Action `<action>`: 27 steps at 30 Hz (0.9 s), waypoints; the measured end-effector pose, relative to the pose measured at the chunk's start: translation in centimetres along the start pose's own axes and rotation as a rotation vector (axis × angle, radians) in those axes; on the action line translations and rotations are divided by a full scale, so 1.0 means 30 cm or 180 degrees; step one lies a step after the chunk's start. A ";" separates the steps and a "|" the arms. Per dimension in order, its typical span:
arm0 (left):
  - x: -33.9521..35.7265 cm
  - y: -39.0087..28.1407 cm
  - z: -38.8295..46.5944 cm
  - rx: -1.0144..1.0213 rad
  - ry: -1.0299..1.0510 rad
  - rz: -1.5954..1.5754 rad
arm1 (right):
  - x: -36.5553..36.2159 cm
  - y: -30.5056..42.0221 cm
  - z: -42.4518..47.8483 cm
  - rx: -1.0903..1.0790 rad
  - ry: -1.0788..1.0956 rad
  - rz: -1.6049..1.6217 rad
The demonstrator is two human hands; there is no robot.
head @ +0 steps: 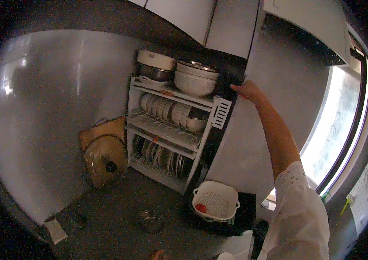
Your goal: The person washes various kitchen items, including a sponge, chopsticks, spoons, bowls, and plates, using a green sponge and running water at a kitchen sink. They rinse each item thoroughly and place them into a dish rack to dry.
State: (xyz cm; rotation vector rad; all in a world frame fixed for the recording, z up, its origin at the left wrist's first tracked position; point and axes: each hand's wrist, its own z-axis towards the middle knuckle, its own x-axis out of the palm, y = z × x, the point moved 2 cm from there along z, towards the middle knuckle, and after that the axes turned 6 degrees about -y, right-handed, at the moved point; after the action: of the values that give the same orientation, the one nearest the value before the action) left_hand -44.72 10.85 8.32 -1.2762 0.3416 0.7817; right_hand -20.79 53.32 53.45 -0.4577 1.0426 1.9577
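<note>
My right arm [278,130], in a white sleeve with a cut-out hem, stretches up from the lower right. At its end my right hand [248,91] is beside the dark strip at the wall corner, right of the stacked white pots [197,79]. One finger points left; the other fingers are partly hidden, and contact with a surface is unclear. Just below the hand hangs a slotted white holder [222,112] on the side of the white dish rack [164,85]. My left hand is not plainly in view; a small blurred shape cuts the bottom edge.
Bowls [158,107] and plates [161,156] fill the rack shelves. A white colander [215,201] with something red inside stands right of it. A glass bowl [151,221] sits on the dark counter [112,208]. A pan lid [106,159] leans on a wooden board [102,130]. The range hood [310,26] hangs above.
</note>
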 end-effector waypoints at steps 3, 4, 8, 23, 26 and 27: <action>-0.008 -0.002 -0.001 -0.0672 0.0606 -0.0320 | -0.055 -0.162 0.035 -0.0240 -0.0327 -0.0750; -0.024 -0.025 -0.016 -0.0877 0.0664 -0.0693 | -0.067 -0.159 -0.026 -0.0447 -0.0260 -0.0778; -0.028 -0.157 -0.025 -0.0896 0.0589 -0.1019 | -0.186 -0.191 -0.417 -0.1366 0.0859 -0.0888; 0.396 -0.719 -0.252 0.1045 0.1401 -0.0962 | -1.038 -1.508 -2.258 0.2272 0.2664 -0.1459; 0.608 -0.818 -0.373 0.1033 0.1582 -0.1021 | -1.107 -1.766 -2.488 0.2774 0.2995 -0.1601; 0.661 -0.851 -0.414 0.1041 0.1626 -0.0992 | -1.104 -1.790 -2.514 0.3151 0.3145 -0.1531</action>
State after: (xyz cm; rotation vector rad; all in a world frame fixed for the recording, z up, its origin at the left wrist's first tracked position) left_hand -10.96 3.58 10.68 -1.1661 0.6346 0.1162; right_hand 36.95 -8.85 3.80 -0.9892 2.0735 0.5487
